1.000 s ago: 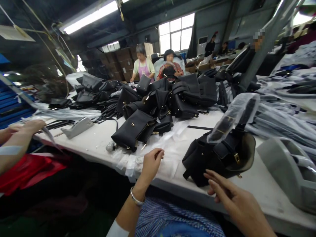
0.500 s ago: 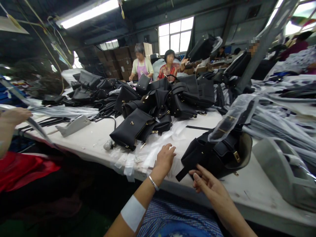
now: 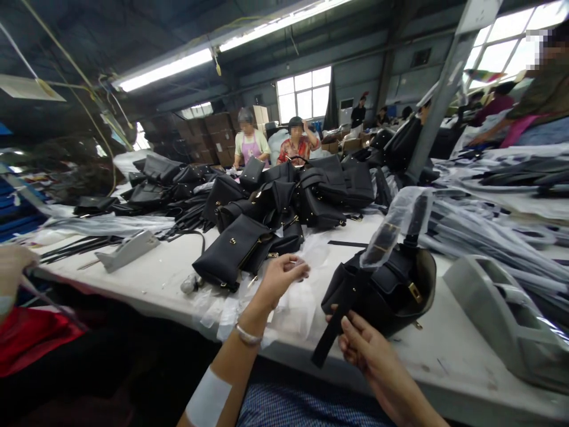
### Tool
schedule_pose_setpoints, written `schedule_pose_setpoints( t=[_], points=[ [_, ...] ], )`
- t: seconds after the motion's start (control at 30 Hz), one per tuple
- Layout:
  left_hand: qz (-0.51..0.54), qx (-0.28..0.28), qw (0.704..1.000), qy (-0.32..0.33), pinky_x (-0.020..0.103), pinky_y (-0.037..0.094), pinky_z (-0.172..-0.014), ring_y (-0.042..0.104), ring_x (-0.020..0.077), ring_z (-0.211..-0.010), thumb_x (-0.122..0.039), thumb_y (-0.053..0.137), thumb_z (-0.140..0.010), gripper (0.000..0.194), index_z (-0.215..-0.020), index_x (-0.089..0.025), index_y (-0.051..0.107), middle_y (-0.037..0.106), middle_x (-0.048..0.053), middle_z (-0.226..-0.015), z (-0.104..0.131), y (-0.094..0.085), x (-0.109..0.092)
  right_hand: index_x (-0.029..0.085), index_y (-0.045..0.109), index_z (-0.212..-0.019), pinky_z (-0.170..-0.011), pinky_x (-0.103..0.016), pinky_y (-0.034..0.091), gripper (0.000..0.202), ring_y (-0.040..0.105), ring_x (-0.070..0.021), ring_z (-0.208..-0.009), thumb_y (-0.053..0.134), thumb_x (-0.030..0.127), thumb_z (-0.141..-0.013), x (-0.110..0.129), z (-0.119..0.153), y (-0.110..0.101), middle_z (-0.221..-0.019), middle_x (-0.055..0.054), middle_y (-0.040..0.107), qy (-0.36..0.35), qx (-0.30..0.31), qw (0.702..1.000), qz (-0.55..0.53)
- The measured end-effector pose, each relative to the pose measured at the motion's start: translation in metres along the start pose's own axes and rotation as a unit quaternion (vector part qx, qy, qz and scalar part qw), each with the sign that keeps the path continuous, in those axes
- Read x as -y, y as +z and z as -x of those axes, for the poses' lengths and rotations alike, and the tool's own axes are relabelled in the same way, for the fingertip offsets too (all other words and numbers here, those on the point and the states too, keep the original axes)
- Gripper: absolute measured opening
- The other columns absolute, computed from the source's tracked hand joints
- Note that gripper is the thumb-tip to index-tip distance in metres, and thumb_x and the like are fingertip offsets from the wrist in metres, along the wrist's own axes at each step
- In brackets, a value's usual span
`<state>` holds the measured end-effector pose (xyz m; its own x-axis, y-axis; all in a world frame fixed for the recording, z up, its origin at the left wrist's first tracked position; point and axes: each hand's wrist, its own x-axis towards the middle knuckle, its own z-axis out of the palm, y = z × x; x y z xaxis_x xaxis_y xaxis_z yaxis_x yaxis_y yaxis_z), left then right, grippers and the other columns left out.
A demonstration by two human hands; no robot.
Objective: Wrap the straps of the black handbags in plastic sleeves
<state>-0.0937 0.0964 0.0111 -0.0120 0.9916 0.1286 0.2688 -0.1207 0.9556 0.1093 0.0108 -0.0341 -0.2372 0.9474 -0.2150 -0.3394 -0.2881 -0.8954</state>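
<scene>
A black handbag [image 3: 377, 296] with a gold-coloured clasp stands with its mouth gaping at the right of the table. My right hand [image 3: 362, 344] pinches a flat black strap [image 3: 331, 335] at the bag's near left side, the strap's free end pointing down past the table edge. Clear plastic film [image 3: 386, 243] wraps a buckled strap on top of the bag. My left hand [image 3: 282, 279] is closed, thumb against fingers, over clear plastic scraps [image 3: 296, 311]; what lies between the fingertips cannot be made out. Left of it rests another black handbag [image 3: 233, 249].
Black bags [image 3: 320, 184] are heaped behind. A grey plastic holder [image 3: 502, 314] stands at the right, a smaller grey one [image 3: 127, 250] at the left. Wrapped straps [image 3: 480, 219] spread at the back right. Near the far left edge is a co-worker's hand [image 3: 15, 264].
My right hand has closed on the strap, which now hangs lower toward me. My left hand has moved left and its fingers have drawn together. The view has shifted slightly.
</scene>
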Motion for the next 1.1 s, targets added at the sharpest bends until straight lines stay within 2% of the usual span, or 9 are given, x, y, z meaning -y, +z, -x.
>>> schedule_pose_setpoints(
  t=[0.17, 0.23, 0.3, 0.37, 0.47, 0.57, 0.67, 0.93, 1.1],
  points=[
    [0.115, -0.005, 0.990, -0.083, 0.027, 0.055, -0.074, 0.072, 0.0183, -0.078, -0.038, 0.076, -0.081, 0.028, -0.090, -0.013, 0.066, 0.075, 0.007, -0.083, 0.076, 0.019, 0.012, 0.020, 0.067, -0.120, -0.046, -0.021, 0.027, 0.057, 0.038, -0.0086, -0.052, 0.079, 0.055, -0.077, -0.003, -0.001, 0.004, -0.082, -0.002, 0.064, -0.017, -0.015, 0.999, 0.029],
    [0.112, -0.001, 0.988, -0.105, 0.026, 0.055, -0.072, 0.071, 0.0184, -0.078, -0.037, 0.074, -0.082, 0.025, -0.090, -0.013, 0.067, 0.075, 0.006, -0.082, 0.101, 0.027, 0.020, 0.018, 0.073, -0.109, -0.050, -0.021, 0.030, 0.048, 0.043, -0.0107, -0.058, 0.080, 0.052, -0.076, -0.003, -0.001, 0.006, -0.076, 0.000, 0.063, -0.021, -0.025, 0.998, 0.052],
    [0.094, 0.032, 0.990, -0.102, 0.028, 0.055, -0.076, 0.072, 0.0203, -0.082, -0.035, 0.071, -0.085, 0.023, -0.094, -0.014, 0.069, 0.076, 0.008, -0.086, 0.116, 0.031, 0.022, 0.016, 0.076, -0.092, -0.054, -0.022, 0.034, 0.040, 0.048, -0.0133, -0.065, 0.082, 0.051, -0.074, -0.003, -0.001, 0.009, -0.074, -0.001, 0.064, -0.021, -0.040, 0.996, 0.074],
    [0.065, 0.057, 0.993, -0.080, 0.033, 0.054, -0.089, 0.071, 0.0231, -0.097, -0.034, 0.069, -0.087, 0.027, -0.106, -0.015, 0.071, 0.076, 0.010, -0.103, 0.120, 0.031, 0.019, 0.015, 0.077, -0.086, -0.057, -0.023, 0.037, 0.038, 0.052, -0.0152, -0.069, 0.082, 0.051, -0.072, -0.003, -0.002, 0.010, -0.076, -0.002, 0.067, -0.016, -0.047, 0.995, 0.091],
    [0.022, 0.036, 0.998, -0.042, 0.037, 0.050, -0.101, 0.066, 0.0253, -0.112, -0.036, 0.070, -0.087, 0.037, -0.119, -0.018, 0.070, 0.071, 0.010, -0.121, 0.111, 0.031, 0.008, 0.015, 0.077, -0.088, -0.060, -0.024, 0.040, 0.041, 0.055, -0.0168, -0.070, 0.081, 0.052, -0.072, -0.004, -0.003, 0.009, -0.078, -0.002, 0.069, -0.012, -0.036, 0.992, 0.123],
    [0.043, 0.023, 0.998, -0.027, 0.034, 0.054, -0.094, 0.070, 0.0237, -0.101, -0.035, 0.068, -0.088, 0.025, -0.104, -0.018, 0.077, 0.077, 0.007, -0.106, 0.097, 0.034, 0.000, 0.015, 0.078, -0.088, -0.061, -0.025, 0.041, 0.042, 0.056, -0.0179, -0.070, 0.079, 0.053, -0.073, -0.005, -0.004, 0.006, -0.077, -0.002, 0.069, -0.020, -0.032, 0.988, 0.148],
    [0.034, 0.000, 0.999, -0.033, 0.029, 0.055, -0.082, 0.072, 0.0217, -0.086, -0.032, 0.071, -0.085, 0.017, -0.089, -0.018, 0.080, 0.079, 0.005, -0.089, 0.092, 0.038, -0.002, 0.016, 0.078, -0.096, -0.062, -0.026, 0.042, 0.045, 0.058, -0.0206, -0.076, 0.079, 0.055, -0.074, -0.005, -0.002, 0.004, -0.084, -0.004, 0.071, -0.026, -0.057, 0.987, 0.149],
    [-0.007, -0.021, 0.997, -0.073, 0.025, 0.051, -0.066, 0.068, 0.0183, -0.068, -0.029, 0.077, -0.078, 0.013, -0.073, -0.018, 0.078, 0.075, 0.002, -0.070, 0.111, 0.036, 0.003, 0.017, 0.077, -0.097, -0.056, -0.023, 0.038, 0.040, 0.052, -0.0154, -0.070, 0.080, 0.051, -0.075, -0.014, 0.001, 0.001, -0.086, -0.003, 0.068, -0.024, -0.077, 0.992, 0.096],
    [-0.023, -0.044, 0.993, -0.106, 0.023, 0.048, -0.064, 0.065, 0.0166, -0.066, -0.030, 0.082, -0.072, 0.014, -0.069, -0.017, 0.076, 0.073, 0.001, -0.067, 0.120, 0.026, 0.013, 0.017, 0.078, -0.095, -0.049, -0.020, 0.033, 0.040, 0.042, -0.0095, -0.056, 0.082, 0.051, -0.075, -0.006, 0.005, -0.003, -0.066, 0.001, 0.054, 0.008, -0.040, 0.999, 0.032]
  ],
)
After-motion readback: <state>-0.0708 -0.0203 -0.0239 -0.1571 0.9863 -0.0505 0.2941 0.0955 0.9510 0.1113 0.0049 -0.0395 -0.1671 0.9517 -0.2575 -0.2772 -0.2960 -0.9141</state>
